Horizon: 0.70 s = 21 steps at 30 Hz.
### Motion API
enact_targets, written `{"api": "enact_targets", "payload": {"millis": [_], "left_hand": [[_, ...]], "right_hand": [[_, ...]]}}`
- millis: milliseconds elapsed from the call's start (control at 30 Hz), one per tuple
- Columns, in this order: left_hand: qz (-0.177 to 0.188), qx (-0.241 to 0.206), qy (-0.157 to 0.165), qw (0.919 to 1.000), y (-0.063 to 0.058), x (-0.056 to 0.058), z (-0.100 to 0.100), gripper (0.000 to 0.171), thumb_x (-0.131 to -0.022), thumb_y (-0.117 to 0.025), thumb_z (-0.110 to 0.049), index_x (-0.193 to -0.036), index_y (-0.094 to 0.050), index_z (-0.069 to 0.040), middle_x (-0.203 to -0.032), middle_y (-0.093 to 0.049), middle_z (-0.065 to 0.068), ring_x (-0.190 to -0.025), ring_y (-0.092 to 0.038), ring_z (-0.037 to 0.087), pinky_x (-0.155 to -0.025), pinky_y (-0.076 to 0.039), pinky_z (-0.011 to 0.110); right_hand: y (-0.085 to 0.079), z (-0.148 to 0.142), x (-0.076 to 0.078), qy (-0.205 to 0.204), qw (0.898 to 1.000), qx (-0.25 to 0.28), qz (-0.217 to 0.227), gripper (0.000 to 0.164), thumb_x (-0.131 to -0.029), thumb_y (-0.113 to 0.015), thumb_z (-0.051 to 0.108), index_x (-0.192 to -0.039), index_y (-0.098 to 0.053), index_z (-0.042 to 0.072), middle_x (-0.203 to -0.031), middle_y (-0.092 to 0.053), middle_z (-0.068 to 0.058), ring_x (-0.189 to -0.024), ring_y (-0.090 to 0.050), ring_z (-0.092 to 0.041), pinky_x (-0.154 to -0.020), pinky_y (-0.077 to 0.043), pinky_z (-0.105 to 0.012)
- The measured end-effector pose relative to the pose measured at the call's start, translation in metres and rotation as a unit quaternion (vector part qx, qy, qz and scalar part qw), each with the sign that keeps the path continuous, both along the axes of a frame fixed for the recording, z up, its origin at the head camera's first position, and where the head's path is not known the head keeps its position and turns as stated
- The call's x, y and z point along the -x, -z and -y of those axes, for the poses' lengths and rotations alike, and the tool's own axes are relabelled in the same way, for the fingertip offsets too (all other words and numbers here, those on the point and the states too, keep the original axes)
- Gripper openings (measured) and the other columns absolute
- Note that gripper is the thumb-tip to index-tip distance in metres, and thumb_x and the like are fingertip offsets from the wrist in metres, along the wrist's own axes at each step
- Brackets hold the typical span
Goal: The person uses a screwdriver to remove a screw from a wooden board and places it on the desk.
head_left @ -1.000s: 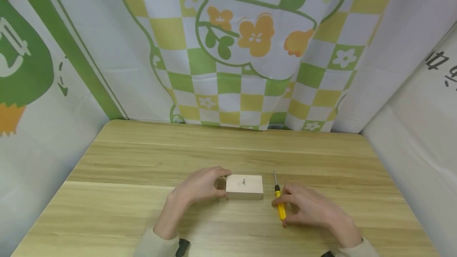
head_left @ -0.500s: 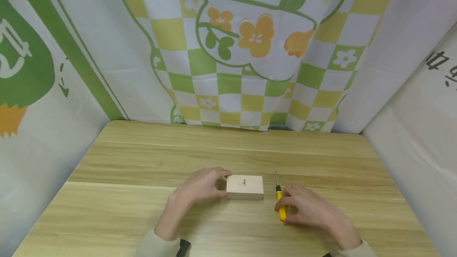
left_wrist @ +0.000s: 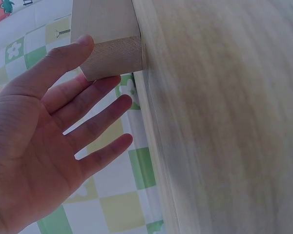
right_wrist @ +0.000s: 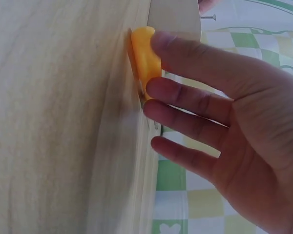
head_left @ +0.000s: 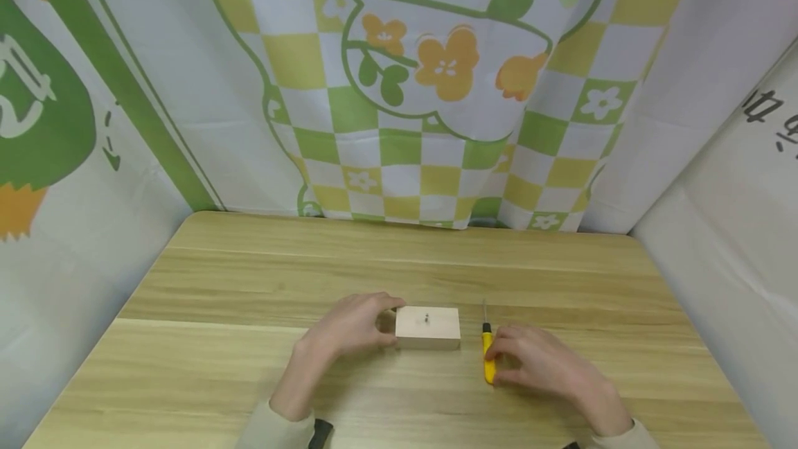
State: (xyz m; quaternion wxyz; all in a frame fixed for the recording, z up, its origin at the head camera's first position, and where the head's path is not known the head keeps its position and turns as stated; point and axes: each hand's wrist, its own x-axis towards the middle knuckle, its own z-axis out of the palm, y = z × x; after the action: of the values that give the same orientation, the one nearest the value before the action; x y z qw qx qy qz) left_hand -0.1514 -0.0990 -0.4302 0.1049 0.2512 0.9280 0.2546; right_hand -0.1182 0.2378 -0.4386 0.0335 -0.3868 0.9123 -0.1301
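Note:
A pale wooden block (head_left: pixel 427 328) lies on the table in the head view, with a small screw (left_wrist: pixel 62 33) standing out of its upper face. My left hand (head_left: pixel 352 324) pinches the block's left end between thumb and fingers. To the right of the block, a screwdriver (head_left: pixel 488 348) with a yellow handle lies on the table, its thin shaft pointing away from me. The fingertips of my right hand (head_left: pixel 539 359) are at the handle's right side. In the right wrist view the fingers are fairly straight, with the thumb at the handle's butt end.
The wood-grain table (head_left: pixel 218 366) reaches back to a patterned curtain (head_left: pixel 399 158). White cloth walls stand at the left (head_left: pixel 93 227) and right (head_left: pixel 736 227). A gap of bare tabletop separates the block from the screwdriver.
My right fingers were curled around the screwdriver's handle and have loosened, drawing slightly right. The screwdriver has turned more upright in the head view. My left hand and the block have stayed in place.

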Motion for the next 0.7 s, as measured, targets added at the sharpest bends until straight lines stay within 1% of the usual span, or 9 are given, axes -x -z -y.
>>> {"api": "enact_targets", "payload": {"millis": [133,267,400,467,567,700], "left_hand": [[-0.006,0.002,0.001,1.0,-0.0002,-0.0003,0.0,0.059,-0.08,-0.081,-0.032,-0.133,-0.062,-0.015,-0.132,-0.066,0.004,-0.122,-0.061,0.026,-0.105,-0.049,0.049],[-0.009,0.006,0.0,0.9999,-0.0003,-0.0004,-0.0003,0.059,-0.08,-0.081,-0.033,-0.134,-0.062,-0.015,-0.133,-0.065,0.004,-0.122,-0.061,0.027,-0.105,-0.049,0.049],[-0.01,0.009,-0.002,0.9999,0.0001,-0.0005,-0.0005,0.059,-0.08,-0.08,-0.033,-0.134,-0.062,-0.016,-0.133,-0.065,0.003,-0.122,-0.061,0.026,-0.105,-0.049,0.049],[-0.01,0.009,-0.003,0.9999,0.0002,-0.0004,-0.0007,0.059,-0.08,-0.08,-0.033,-0.134,-0.062,-0.016,-0.133,-0.065,0.003,-0.122,-0.061,0.026,-0.105,-0.048,0.049],[-0.012,0.009,-0.001,0.9999,0.0003,-0.0008,-0.0005,0.059,-0.08,-0.08,-0.032,-0.133,-0.062,-0.016,-0.133,-0.066,0.003,-0.122,-0.061,0.026,-0.105,-0.049,0.05],[-0.013,0.009,-0.001,0.9999,0.0009,-0.0012,0.0004,0.058,-0.08,-0.08,-0.032,-0.133,-0.062,-0.015,-0.133,-0.065,0.004,-0.122,-0.061,0.027,-0.105,-0.049,0.05]], "right_hand": [[0.0015,0.0006,0.0004,-0.007,1.0,-0.01,-0.001,0.024,-0.082,-0.079,0.027,-0.105,-0.074,0.029,-0.099,-0.063,0.016,-0.091,-0.058,-0.002,-0.083,-0.056,-0.031],[0.0027,0.0013,0.0003,-0.01,1.0,-0.017,0.005,0.024,-0.082,-0.079,0.026,-0.106,-0.074,0.031,-0.097,-0.06,0.015,-0.089,-0.055,-0.001,-0.078,-0.055,-0.029],[0.0033,0.0025,0.0009,-0.015,1.0,-0.012,0.009,0.019,-0.084,-0.077,0.026,-0.102,-0.074,0.031,-0.095,-0.058,0.015,-0.085,-0.052,0.0,-0.074,-0.053,-0.026],[0.0039,0.0028,0.0013,-0.017,1.0,-0.008,0.008,0.016,-0.086,-0.076,0.026,-0.101,-0.074,0.031,-0.094,-0.057,0.016,-0.084,-0.051,0.001,-0.074,-0.053,-0.025],[0.0046,0.0024,0.0024,-0.035,0.999,0.008,-0.019,0.017,-0.084,-0.078,0.025,-0.099,-0.074,0.032,-0.092,-0.058,0.016,-0.082,-0.052,0.001,-0.072,-0.052,-0.024],[0.0049,0.0011,0.0053,-0.066,0.994,0.036,-0.081,0.021,-0.08,-0.08,0.024,-0.098,-0.073,0.032,-0.09,-0.06,0.015,-0.079,-0.053,0.001,-0.069,-0.051,-0.022]]}}
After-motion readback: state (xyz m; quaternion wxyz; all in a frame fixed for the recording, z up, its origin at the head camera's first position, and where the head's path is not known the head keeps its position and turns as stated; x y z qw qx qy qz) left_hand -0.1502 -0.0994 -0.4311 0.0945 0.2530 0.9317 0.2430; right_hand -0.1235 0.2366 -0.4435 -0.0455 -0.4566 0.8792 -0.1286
